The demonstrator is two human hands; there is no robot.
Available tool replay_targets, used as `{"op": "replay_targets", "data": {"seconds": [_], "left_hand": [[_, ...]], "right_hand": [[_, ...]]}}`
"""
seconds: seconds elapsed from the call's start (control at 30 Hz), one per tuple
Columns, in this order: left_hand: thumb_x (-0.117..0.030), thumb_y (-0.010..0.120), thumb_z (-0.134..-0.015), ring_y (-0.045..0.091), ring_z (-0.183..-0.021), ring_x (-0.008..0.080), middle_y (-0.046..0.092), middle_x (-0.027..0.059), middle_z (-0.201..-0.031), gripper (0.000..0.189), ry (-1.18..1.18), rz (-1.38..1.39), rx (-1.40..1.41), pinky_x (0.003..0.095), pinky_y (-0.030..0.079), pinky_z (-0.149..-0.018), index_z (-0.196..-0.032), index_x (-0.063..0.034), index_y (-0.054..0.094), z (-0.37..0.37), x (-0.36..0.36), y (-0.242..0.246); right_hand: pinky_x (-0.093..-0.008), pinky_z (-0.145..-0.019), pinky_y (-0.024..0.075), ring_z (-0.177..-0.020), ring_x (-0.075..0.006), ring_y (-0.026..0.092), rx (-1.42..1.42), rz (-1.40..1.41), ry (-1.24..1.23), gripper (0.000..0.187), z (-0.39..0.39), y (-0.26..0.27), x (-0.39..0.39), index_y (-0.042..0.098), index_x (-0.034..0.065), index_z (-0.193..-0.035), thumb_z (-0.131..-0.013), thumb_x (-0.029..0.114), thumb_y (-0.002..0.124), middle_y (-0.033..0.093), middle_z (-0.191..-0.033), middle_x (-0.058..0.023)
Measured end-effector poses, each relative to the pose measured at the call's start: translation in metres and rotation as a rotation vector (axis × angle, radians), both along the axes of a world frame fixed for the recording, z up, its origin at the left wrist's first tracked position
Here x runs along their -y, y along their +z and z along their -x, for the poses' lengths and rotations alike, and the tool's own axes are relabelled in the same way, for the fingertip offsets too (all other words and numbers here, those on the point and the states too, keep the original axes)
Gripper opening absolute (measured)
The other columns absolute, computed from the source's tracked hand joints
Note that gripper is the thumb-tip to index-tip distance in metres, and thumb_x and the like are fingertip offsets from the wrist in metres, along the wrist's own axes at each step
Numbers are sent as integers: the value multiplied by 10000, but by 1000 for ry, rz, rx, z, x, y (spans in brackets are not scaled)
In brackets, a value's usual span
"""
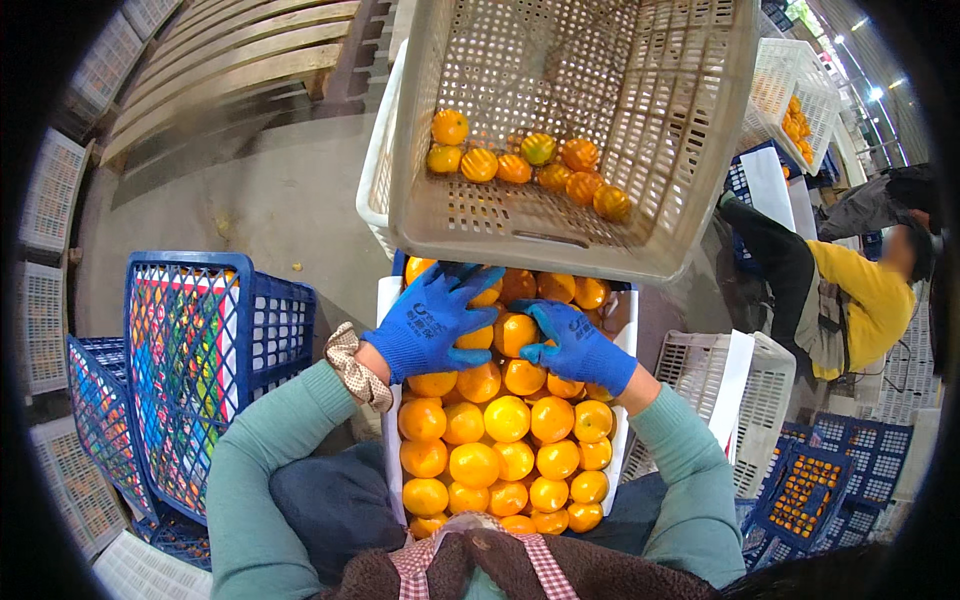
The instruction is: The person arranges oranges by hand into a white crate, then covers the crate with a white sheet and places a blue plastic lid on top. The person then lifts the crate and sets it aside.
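Note:
Between my knees stands a crate lined with white paper (625,450), filled with rows of glossy mandarin oranges (507,418). My left hand (431,326), in a blue coated work glove, lies over the fruit at the crate's far left with its fingers spread. My right hand (581,341), gloved alike, curves its fingers and thumb around the right side of a mandarin (515,334) in the upper rows. Beyond both hands, a worn pale plastic crate (547,259) tilts toward me. Several mandarins, one greenish (538,149), lie in it.
Blue crates (187,375) with printed liners stand at my left. A white crate (765,390) with a paper sheet is close by my right arm. Farther right sits a person in a yellow top (862,300), near blue crates of fruit (802,491). A wooden pallet (247,52) lies upper left.

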State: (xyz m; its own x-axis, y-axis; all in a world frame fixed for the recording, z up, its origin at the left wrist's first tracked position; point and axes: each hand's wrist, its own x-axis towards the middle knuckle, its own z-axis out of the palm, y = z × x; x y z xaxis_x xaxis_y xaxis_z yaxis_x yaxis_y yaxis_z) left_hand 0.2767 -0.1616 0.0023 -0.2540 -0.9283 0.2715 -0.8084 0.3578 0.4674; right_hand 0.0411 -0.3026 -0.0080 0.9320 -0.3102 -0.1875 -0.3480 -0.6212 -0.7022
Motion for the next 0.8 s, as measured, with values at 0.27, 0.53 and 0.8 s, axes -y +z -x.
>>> {"op": "replay_targets", "data": {"seconds": [0.27, 0.53, 0.8], "left_hand": [[-421, 709, -764, 395, -1352, 370, 449, 160, -1457, 457, -8, 29, 28, 553, 289, -1128, -1138, -159, 697, 1, -1, -6], [-428, 705, -772, 415, -1326, 381, 449, 166, -1447, 511, -31, 7, 5, 557, 299, -1116, -1221, -187, 668, -1, 0, -1], [-445, 704, -773, 471, -1243, 379, 467, 152, -1433, 511, -18, 27, -5, 543, 341, -1085, -1223, -207, 664, -1, -2, -6]], "right_hand": [[-428, -991, 458, -1176, -390, 561, -93, 397, 128, 625, -13, 41, -11, 481, 4, -1383, -905, 382, 617, 540, -1325, -252], [-442, -1121, 364, -1327, -358, 471, -102, 603, 197, 720, -199, 16, 156, 436, 143, -1452, -892, 588, 523, 464, -1465, -179], [-393, -769, 564, -902, -294, 694, 192, -24, -187, 632, -178, 25, 131, 544, 12, -1267, -845, 452, 711, 674, -1109, -200]]}}
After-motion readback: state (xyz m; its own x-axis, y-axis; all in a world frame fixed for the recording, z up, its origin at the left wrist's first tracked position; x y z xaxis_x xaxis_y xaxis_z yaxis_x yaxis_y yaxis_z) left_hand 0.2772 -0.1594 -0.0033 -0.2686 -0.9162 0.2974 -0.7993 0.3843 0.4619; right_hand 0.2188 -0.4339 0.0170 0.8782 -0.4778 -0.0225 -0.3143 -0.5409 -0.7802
